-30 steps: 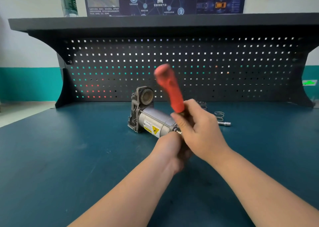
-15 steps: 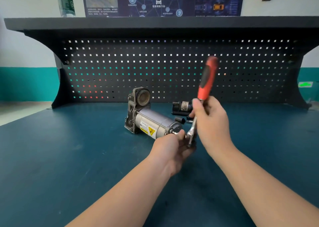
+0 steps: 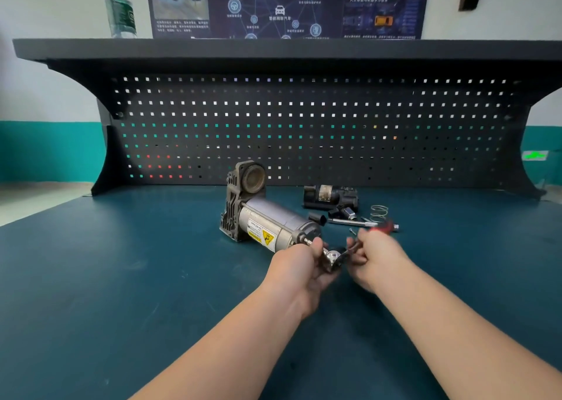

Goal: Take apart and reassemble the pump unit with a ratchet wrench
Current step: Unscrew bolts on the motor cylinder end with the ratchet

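The pump unit, a silver cylinder with a yellow warning label and a dark cast head, lies on the blue table. At its near end my left hand grips the chrome head of the ratchet wrench, which sits on a bolt there. My right hand holds the wrench's red handle, swung low to the right and mostly hidden behind the hand; a blurred red tip shows above my knuckles.
Behind the pump lie a black removed pump part, a coil spring, a small black plug and a metal rod. A black pegboard with a shelf closes off the back. A water bottle stands on that shelf.
The red handle swung from pointing up-left, through upright, down to the right near the table. My right hand followed it. My left hand stayed on the wrench head.
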Available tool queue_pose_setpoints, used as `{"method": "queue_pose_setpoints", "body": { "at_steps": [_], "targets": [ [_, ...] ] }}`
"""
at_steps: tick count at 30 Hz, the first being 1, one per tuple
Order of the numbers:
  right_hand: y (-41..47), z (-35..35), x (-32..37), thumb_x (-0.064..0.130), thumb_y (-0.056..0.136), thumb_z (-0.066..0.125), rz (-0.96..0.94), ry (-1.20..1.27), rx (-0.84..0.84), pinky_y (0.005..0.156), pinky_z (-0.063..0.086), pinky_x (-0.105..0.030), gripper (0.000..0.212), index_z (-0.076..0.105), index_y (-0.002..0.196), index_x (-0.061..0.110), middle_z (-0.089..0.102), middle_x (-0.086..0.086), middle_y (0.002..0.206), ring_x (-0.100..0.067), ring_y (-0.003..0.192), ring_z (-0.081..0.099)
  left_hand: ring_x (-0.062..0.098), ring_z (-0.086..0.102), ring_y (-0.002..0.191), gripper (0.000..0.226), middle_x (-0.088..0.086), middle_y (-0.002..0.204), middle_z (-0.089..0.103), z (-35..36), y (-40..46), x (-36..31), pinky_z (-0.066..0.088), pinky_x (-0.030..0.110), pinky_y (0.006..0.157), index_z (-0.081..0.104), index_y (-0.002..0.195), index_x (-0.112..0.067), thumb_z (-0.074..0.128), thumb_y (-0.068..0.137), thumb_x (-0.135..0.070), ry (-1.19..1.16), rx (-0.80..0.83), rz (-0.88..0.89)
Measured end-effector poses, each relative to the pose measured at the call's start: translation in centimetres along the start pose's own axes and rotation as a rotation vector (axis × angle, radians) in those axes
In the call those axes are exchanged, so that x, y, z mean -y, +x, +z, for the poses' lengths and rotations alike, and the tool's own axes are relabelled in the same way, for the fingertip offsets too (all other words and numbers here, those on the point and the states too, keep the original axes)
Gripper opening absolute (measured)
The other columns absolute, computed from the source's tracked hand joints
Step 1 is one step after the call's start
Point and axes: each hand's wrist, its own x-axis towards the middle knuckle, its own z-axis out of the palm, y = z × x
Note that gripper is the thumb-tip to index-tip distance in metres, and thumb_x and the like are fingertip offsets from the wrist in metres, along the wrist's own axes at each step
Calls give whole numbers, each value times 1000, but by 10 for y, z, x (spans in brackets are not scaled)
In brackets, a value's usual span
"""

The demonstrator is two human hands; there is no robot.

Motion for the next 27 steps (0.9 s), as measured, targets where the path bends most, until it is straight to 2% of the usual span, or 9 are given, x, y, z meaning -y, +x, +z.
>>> {"method": "queue_pose_setpoints", "body": {
  "at_steps": [3, 5, 7, 10, 14, 19, 21, 23, 27],
  "targets": [
    [-2, 3, -5, 21, 99, 48, -90, -81, -6, 34, 30, -16, 21, 48, 79, 12, 52, -3, 66, -8, 35, 38, 23, 60, 68, 16, 14, 77, 61, -1, 2, 0, 52, 35, 59, 56, 83, -1, 49, 96, -5, 2, -19, 0],
    [-13, 7, 0, 26, 97, 51, -543, -308, 35, 51, 39, -23, 21, 53, 77, 17, 57, 6, 58, -8, 49, 48, 26, 61, 71, 15, 18, 83, 63, -1, 2, -1, 53, 38, 62, 56, 86, 1, 49, 96, -7, 0, -7, 0],
    [-29, 7, 3, 28, 95, 54, -977, -533, 199, 56, 40, -14, 18, 55, 79, 20, 60, 11, 58, 0, 54, 54, 25, 60, 66, 13, 16, 76, 63, 0, 1, -1, 55, 37, 60, 57, 91, 2, 50, 96, -8, -4, 18, 1],
    [-45, 7, -5, 28, 90, 56, -1328, -770, 444, 60, 41, -18, 10, 55, 86, 19, 59, 5, 67, -10, 63, 55, 21, 58, 65, 20, 12, 79, 61, -1, -1, -2, 55, 26, 47, 59, 109, 2, 44, 96, -1, 8, 60, -1],
    [-36, 9, -4, 30, 93, 55, -1230, -688, 337, 59, 42, -17, 14, 54, 83, 19, 58, 10, 61, -6, 60, 55, 21, 58, 57, 17, 13, 76, 59, 0, -2, -2, 56, 31, 49, 58, 99, 4, 44, 98, -5, -3, 28, 2],
    [-3, 2, 3, 17, 99, 48, -145, -137, 11, 31, 28, -12, 23, 47, 77, 13, 53, -4, 67, -5, 28, 38, 25, 58, 70, 17, 16, 82, 60, 2, -2, 0, 51, 38, 65, 54, 84, -1, 46, 98, -7, -12, -7, -3],
    [2, 1, -5, 14, 100, 45, 45, -5, -49, 28, 24, -10, 21, 44, 79, 12, 50, -5, 69, -5, 21, 35, 23, 58, 69, 16, 14, 79, 59, 1, 0, -1, 51, 35, 62, 55, 85, -1, 47, 97, -7, -8, -22, -10],
    [-2, 5, -7, 19, 98, 49, -109, -151, -61, 38, 34, -20, 19, 49, 80, 14, 54, -1, 64, -10, 38, 48, 24, 59, 71, 13, 15, 82, 61, -1, 1, -1, 52, 34, 61, 56, 89, -1, 50, 96, -8, 7, -21, -19],
    [-28, 8, 3, 27, 95, 53, -1010, -602, 144, 53, 39, -13, 21, 55, 76, 20, 57, 10, 56, 1, 53, 53, 26, 64, 66, 15, 14, 76, 66, 0, -2, 2, 57, 35, 60, 61, 87, 0, 58, 92, -13, 35, 61, -38]
  ]
}}
